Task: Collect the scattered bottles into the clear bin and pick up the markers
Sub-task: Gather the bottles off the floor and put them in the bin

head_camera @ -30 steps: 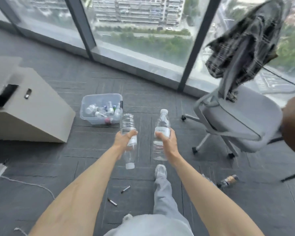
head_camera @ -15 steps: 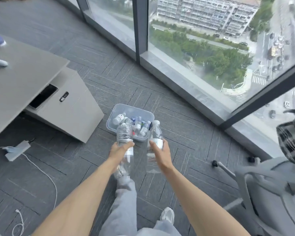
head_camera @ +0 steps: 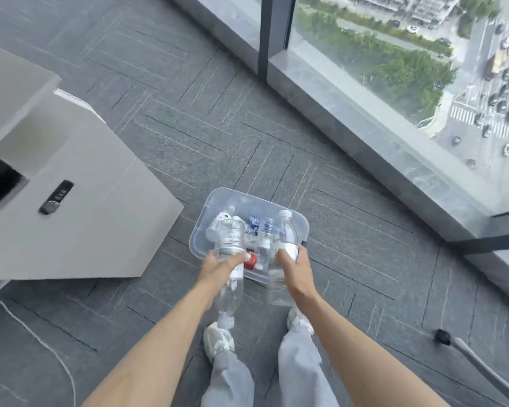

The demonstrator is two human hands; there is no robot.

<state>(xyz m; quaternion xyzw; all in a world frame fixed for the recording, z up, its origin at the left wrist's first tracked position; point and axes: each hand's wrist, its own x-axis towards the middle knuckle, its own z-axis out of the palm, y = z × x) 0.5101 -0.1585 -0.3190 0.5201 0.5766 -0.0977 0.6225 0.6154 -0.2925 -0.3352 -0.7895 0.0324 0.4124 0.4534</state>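
Observation:
A clear plastic bin (head_camera: 215, 198) stands on the grey carpet just ahead of my feet, with several small bottles lying inside. My left hand (head_camera: 218, 267) grips a clear water bottle (head_camera: 229, 239) held upside down, cap toward my shoe. My right hand (head_camera: 296, 267) holds a second clear bottle (head_camera: 285, 230) upright, white cap on top. Both bottles hover over the bin's near edge. No markers are in view.
A beige cabinet (head_camera: 80, 201) with a combination lock (head_camera: 56, 196) stands to the left of the bin. A white cable (head_camera: 41, 345) trails over the floor at lower left. A glass window wall (head_camera: 379, 69) runs along the right, and a chair leg with a caster (head_camera: 444, 337) shows at lower right.
I have walked up to the bin; it now lies right below my hands. Both bottles remain gripped as before. The chair and the markers on the floor have left the view.

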